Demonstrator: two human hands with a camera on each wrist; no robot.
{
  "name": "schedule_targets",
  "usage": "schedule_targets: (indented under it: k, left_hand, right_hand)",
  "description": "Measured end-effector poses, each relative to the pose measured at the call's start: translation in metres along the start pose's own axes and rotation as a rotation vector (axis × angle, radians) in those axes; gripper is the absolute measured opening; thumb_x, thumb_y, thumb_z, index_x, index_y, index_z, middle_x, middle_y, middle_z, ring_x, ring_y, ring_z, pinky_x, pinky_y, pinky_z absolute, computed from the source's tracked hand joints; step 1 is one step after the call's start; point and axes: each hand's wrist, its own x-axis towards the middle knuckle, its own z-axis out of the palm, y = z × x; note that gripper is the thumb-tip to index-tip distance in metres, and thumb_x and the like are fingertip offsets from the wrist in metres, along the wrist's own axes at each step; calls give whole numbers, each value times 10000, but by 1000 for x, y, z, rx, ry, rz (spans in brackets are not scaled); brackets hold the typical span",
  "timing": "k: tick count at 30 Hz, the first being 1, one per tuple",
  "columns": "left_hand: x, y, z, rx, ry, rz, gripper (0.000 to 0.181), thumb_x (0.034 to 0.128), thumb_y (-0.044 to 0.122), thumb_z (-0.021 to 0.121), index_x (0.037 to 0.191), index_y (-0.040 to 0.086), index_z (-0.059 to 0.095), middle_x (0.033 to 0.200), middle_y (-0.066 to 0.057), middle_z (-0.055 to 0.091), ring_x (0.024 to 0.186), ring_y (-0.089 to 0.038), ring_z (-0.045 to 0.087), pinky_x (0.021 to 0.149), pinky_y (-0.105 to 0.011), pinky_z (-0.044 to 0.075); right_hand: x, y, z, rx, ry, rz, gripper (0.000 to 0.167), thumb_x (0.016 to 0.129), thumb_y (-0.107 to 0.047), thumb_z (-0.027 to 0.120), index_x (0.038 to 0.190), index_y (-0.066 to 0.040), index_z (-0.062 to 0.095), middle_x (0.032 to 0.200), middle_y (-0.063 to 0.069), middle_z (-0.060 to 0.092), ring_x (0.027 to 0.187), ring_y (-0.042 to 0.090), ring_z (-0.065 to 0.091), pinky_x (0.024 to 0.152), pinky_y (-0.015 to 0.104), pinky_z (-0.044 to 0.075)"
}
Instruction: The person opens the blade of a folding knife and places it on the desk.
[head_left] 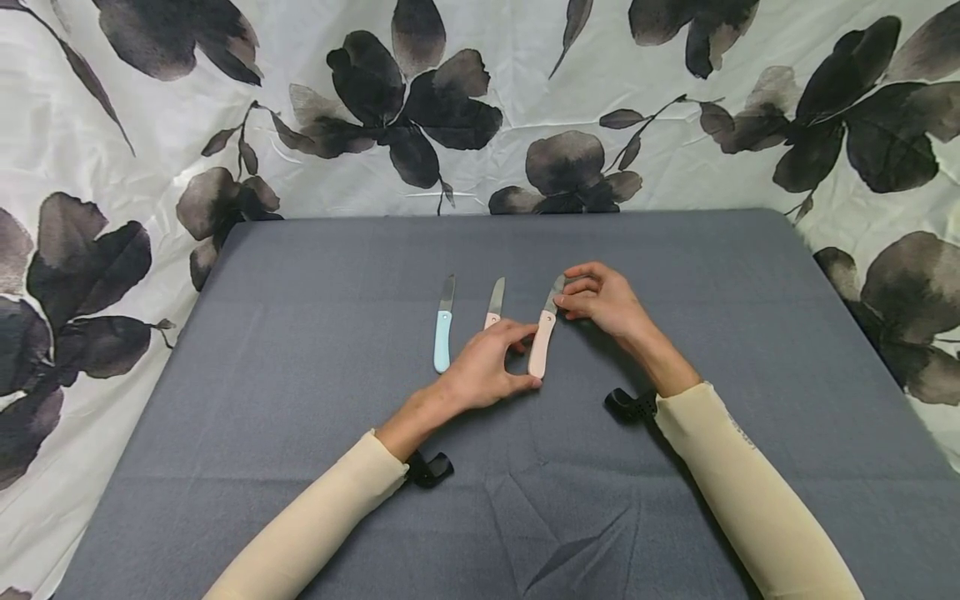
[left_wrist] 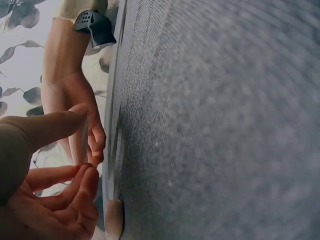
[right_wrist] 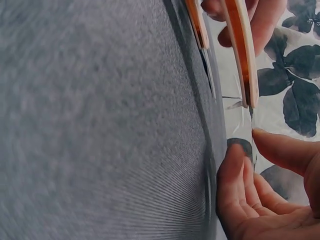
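My left hand (head_left: pixel 486 367) grips a folding knife with a pale pink handle (head_left: pixel 541 346) by its handle, thumb at the butt end and fingers near the middle. My right hand (head_left: pixel 606 302) pinches the same knife's unfolded blade near the tip. In the right wrist view the knife's handle (right_wrist: pixel 243 60) shows an orange-lit slot along its edge, and it is held above the cloth. A second pink-handled knife (head_left: pixel 492 319) lies on the table, its lower part hidden behind my left hand. To its left lies a knife with a light blue handle (head_left: pixel 442 342), blade out.
A grey cloth covers the table (head_left: pixel 300 417), with creases near the front. Behind it hangs a white sheet with dark flowers (head_left: pixel 525 75). A black wrist camera (head_left: pixel 430 471) sits at my left cuff, and another black camera (head_left: pixel 628 406) at my right.
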Motion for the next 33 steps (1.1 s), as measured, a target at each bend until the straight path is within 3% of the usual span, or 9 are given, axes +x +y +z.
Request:
schedule_targets:
  k: [10, 19, 27, 33]
  left_hand:
    - [3, 8, 4, 168, 6, -20, 744, 838, 293, 893, 1470, 56, 581, 1189, -88, 665, 1039, -204, 612, 901, -358, 523]
    - [3, 14, 7, 310, -7, -44, 751, 852, 361, 875, 1484, 88, 576, 1354, -75, 663, 1229, -239, 632, 1038, -433, 510]
    - [3, 15, 10, 385, -18, -64, 733, 845, 422, 869, 1458, 113, 610, 1325, -62, 681, 1183, -248, 638, 986, -446, 500]
    - [4, 16, 11, 403, -33, -90, 731, 848, 438, 863, 1458, 120, 614, 1307, -65, 672, 1159, -247, 623, 960, -437, 481]
  right_hand:
    - [2, -1, -1, -207, 22, -59, 512, 964, -105, 736, 1425, 32, 558, 1223, 257, 649, 857, 36, 642, 737, 221, 589]
    - [5, 4, -2, -336, 42, -72, 484, 961, -117, 740, 1401, 28, 598, 1223, 250, 662, 995, 298, 649, 685, 180, 497]
    - [6, 5, 1, -395, 20, -45, 472, 967, -143, 730, 1392, 23, 609, 1230, 229, 638, 1048, 324, 598, 780, 272, 468]
    - [6, 5, 3, -426, -5, -28, 494, 989, -172, 706, 1426, 26, 586, 1199, 204, 612, 990, 297, 561, 779, 321, 447]
